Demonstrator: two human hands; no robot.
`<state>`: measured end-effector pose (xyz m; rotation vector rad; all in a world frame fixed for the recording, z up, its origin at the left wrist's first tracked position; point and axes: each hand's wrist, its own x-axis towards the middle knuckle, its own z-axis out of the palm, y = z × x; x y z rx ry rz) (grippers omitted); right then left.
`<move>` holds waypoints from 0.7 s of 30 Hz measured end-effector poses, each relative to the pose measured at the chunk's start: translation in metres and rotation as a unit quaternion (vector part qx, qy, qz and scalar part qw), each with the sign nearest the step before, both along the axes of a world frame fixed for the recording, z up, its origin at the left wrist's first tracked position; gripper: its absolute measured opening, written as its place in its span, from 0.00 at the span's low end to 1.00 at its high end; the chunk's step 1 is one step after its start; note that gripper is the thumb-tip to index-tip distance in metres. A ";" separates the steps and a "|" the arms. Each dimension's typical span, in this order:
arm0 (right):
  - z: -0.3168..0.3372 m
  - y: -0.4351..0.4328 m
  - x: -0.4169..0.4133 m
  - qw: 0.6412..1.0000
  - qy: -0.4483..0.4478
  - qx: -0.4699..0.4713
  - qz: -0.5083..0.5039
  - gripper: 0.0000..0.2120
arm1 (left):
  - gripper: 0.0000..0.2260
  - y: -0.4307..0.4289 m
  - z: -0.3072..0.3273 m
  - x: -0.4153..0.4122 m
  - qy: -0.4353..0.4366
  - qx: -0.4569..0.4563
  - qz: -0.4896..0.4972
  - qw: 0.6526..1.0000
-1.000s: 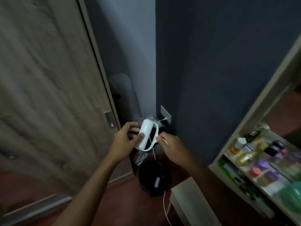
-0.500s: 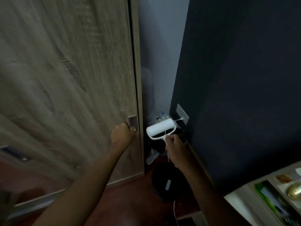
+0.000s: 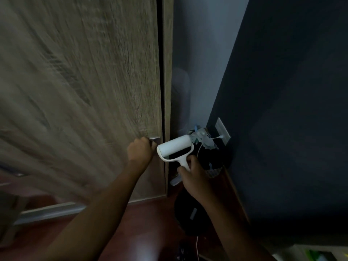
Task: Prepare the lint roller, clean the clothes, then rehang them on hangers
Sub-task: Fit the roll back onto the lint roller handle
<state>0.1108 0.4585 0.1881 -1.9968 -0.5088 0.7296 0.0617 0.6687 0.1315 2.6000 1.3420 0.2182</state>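
A white lint roller (image 3: 174,146) sits in my right hand (image 3: 194,175), which grips its handle with the roll pointing up and left. My left hand (image 3: 140,151) is curled round the small metal handle (image 3: 155,141) at the right edge of a wood-grain wardrobe door (image 3: 84,91). A thin dark gap shows between that door and the frame strip beside it. No clothes or hangers are in view.
A dark blue wall (image 3: 282,110) with a white socket (image 3: 223,132) and plugged cable stands on the right. Below the roller lie a black lined bin (image 3: 209,159) and a round black object (image 3: 190,213) on the red-brown floor. A shelf corner (image 3: 310,255) shows bottom right.
My left hand let go of the roller and took the door handle. The right hand now holds the roller alone by its handle. The view swung left, away from the shelf.
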 end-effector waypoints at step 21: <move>0.024 0.119 -0.065 0.986 -0.053 0.109 0.110 0.09 | 0.17 0.092 0.064 -0.170 -0.090 0.082 0.186 0.975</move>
